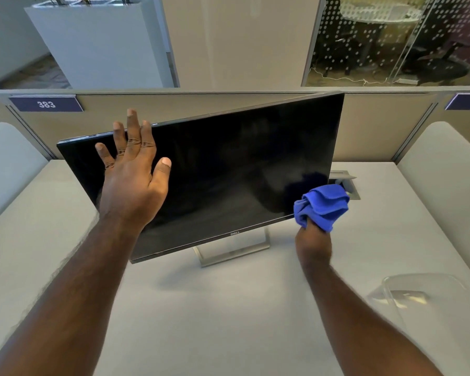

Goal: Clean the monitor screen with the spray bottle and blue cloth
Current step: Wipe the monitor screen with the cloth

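Desk (pixel 228 321) front bare; monitor (pixel 228 164) blocks partition (pixel 377 126).

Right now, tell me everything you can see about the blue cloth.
The blue cloth is a soft, bright blue fabric that looks like microfibre, bunched into loose folds. The right hand grips it from below, fingers hidden inside the folds. It is held at the lower right corner of the Dell monitor, overlapping the screen's edge; actual contact cannot be confirmed. A dim bluish reflection shows in the dark screen just above it. It is off the desk.
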The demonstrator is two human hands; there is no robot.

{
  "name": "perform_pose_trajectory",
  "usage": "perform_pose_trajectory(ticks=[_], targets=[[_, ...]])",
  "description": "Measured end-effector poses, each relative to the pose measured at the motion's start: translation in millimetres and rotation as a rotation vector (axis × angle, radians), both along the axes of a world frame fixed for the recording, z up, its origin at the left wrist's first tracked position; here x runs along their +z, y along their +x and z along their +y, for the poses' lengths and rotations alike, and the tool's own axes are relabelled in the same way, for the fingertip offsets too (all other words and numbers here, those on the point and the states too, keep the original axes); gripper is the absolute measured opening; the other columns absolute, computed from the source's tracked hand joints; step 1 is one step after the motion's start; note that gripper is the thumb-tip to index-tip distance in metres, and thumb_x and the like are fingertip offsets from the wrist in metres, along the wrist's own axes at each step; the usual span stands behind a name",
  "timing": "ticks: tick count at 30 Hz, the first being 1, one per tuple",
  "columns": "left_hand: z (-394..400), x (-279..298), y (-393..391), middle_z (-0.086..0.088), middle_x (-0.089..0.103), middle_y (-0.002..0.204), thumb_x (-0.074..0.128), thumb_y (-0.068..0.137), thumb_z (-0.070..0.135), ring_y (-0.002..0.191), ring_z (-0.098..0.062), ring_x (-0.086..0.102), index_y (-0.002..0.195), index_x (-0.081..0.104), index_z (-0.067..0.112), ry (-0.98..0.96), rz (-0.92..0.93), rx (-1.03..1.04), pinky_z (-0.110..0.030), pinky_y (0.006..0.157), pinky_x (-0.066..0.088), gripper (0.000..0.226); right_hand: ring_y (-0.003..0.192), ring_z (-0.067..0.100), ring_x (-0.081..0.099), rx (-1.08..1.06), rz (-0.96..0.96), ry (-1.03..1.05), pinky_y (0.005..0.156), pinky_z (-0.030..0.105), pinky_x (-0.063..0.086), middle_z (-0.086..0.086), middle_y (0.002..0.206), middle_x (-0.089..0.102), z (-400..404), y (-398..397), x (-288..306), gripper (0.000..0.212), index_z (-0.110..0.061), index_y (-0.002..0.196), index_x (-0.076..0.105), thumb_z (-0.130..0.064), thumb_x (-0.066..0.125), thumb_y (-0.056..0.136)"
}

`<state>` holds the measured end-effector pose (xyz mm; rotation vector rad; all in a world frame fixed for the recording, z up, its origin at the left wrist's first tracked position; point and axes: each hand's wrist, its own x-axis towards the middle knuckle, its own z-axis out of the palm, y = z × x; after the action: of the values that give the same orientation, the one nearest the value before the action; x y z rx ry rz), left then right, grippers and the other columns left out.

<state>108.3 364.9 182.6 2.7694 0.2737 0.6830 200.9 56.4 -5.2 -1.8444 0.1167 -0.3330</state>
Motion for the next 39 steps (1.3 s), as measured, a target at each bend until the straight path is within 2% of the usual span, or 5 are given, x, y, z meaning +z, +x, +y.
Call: perform_pose_trajectory(ticks=[14, 18, 21, 26, 39], targets=[[53, -40, -47, 0.000, -0.020, 0.164, 0.031, 0.099, 0.033, 0.151, -0.014, -0.017, 0.155, -0.012, 0.022, -0.288, -0.211, 0.150, -0.042, 0.121, -0.011, 0.071, 0.075, 0.005, 0.049, -0.065, 0.116, 0.200, 0.064, 0.014, 0.043, -0.004, 0.086, 0.053, 48, -19, -18, 0.006, -0.017, 0.102, 0.054, -0.015, 0.049, 0.100], [51, -53, -53, 0.010, -0.009, 0.166, 0.034, 0.099, 0.036, 0.151, -0.001, -0.002, 0.155, -0.010, 0.028, -0.550, -0.277, 0.019, -0.017, 0.120, 0.008, 0.072, 0.078, 0.010, 0.045, 0.091, 0.212, 0.013, 0.064, -0.005, 0.033, -0.004, 0.097, 0.050, 90, -53, -16, 0.028, -0.041, 0.091, 0.048, -0.014, 0.047, 0.097], [49, -58, -58, 0.015, 0.005, 0.165, 0.035, 0.098, 0.037, 0.147, 0.007, 0.011, 0.157, -0.003, 0.025, -0.711, -0.306, -0.001, -0.003, 0.110, 0.018, 0.072, 0.072, 0.013, 0.036, 0.105, -0.036, 0.392, 0.065, 0.012, 0.039, 0.006, 0.083, 0.040, 125, -75, -10, 0.014, -0.003, 0.089, 0.050, 0.009, 0.048, 0.094], [50, -66, -66, 0.019, 0.013, 0.163, 0.033, 0.099, 0.035, 0.142, 0.015, 0.017, 0.158, 0.005, 0.024, -0.804, -0.265, -0.018, 0.001, 0.106, 0.021, 0.066, 0.071, -0.005, 0.040, 0.187, 0.000, 0.194, 0.066, 0.003, 0.035, -0.026, 0.077, 0.045, 178, -114, -18, 0.038, -0.027, 0.082, 0.046, 0.010, 0.052, 0.089], [62, -76, -72, 0.046, 0.030, 0.144, 0.041, 0.094, 0.042, 0.141, 0.011, 0.026, 0.155, 0.029, 0.024, -0.964, -0.256, -0.008, -0.046, 0.121, 0.026, 0.065, 0.108, 0.031, 0.057, 0.479, -0.182, -0.097, 0.092, 0.047, 0.045, 0.017, 0.115, 0.063, 276, -186, -26, 0.035, -0.002, 0.128, 0.059, -0.023, 0.041, 0.106]])
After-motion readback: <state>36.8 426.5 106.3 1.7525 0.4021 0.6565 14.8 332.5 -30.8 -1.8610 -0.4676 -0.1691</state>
